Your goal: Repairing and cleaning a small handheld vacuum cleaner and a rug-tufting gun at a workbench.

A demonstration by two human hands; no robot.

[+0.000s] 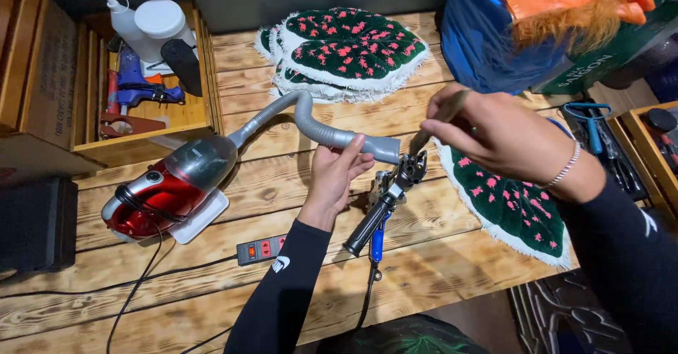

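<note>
My left hand [337, 174] grips the grey nozzle end of a ribbed vacuum hose [311, 122], which curves back to a small red and grey vacuum cleaner [166, 188] lying on the wooden table [212, 283]. My right hand [487, 133] holds a small brush [434, 122] with its bristles down on the head of a tufting gun [392, 195], which lies on the table with a black handle pointing toward me. The hose nozzle ends just left of the gun's head.
A green rug piece with pink spots [519, 205] lies under my right wrist; several similar pieces [346, 50] are stacked at the back. A wooden crate [145, 124] at left holds a glue gun and white bottles. A power strip [261, 248] and cables run along the front.
</note>
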